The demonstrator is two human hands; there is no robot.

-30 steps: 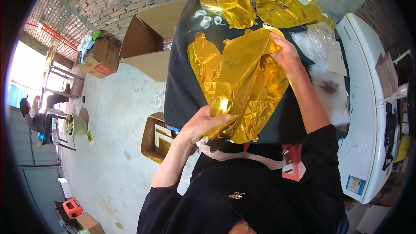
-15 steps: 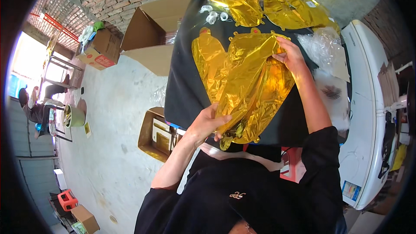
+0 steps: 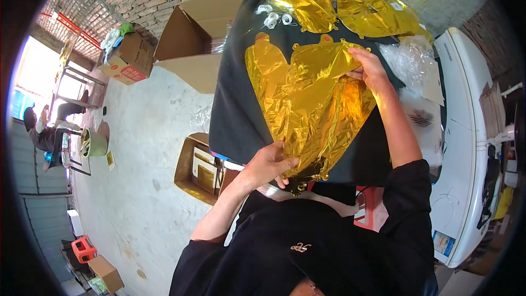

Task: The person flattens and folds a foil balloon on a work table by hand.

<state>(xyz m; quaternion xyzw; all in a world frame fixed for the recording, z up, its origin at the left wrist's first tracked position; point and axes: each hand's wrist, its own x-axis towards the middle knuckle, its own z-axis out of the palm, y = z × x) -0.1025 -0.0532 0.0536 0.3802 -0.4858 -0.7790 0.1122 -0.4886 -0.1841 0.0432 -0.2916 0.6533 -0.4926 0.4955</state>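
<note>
A large gold foil balloon (image 3: pixel 315 107), flat and creased, lies spread over the dark table cover (image 3: pixel 233 109) in front of me. My left hand (image 3: pixel 269 163) pinches its narrow near end at the table's front edge, thumb on top. At the upper right edge of the foil, my right hand (image 3: pixel 366 67) grips it between thumb and fingers. A rounded lobe of gold foil sticks out on the far left; whether it belongs to the same balloon I cannot tell. Small tabs show along the far edge.
More gold foil balloons (image 3: pixel 378 13) lie at the table's far end, beside rolls of white ribbon (image 3: pixel 271 20). Clear plastic bags (image 3: pixel 408 60) sit on the right, near a white appliance (image 3: pixel 463 148). Open cardboard boxes (image 3: pixel 183 35) stand left; a seated person (image 3: pixel 44 131) is far left.
My left hand has moved slightly right and nearer to me, drawing the balloon's near end along. The foil lies flatter and wider now. My right hand keeps its grip almost in place.
</note>
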